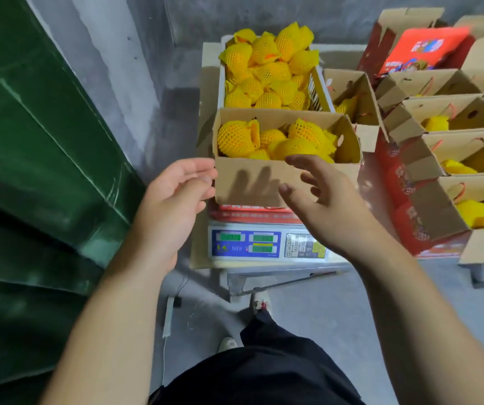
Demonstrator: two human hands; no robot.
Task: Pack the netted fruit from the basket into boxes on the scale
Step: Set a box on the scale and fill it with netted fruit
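A: Grey concrete floor (308,302) and wall; green tarpaulin (30,141) fills the left side. What sits at centre?

B: Item 1: scale (267,244), near edge of a small stand, display panel facing the person. Item 2: open cardboard box (252,182) resting on the scale, partly filled with yellow netted fruit (236,138).

A: And the source?

B: Item 3: white basket (221,83), just beyond the box, heaped with more netted fruit.

A: Hands?

B: Left hand (170,200): fingers loosely curled, holding nothing, fingertips just beside the box's near-left corner; whether they touch is unclear. Right hand (325,206): fingers spread and relaxed, holding nothing, hovering in front of the box's near wall and casting a shadow on it.

A: Anything to the right?

B: Item 4: row of open packed boxes (454,147), red printed sides, each showing netted fruit inside. Item 5: red carton (428,48), far right.
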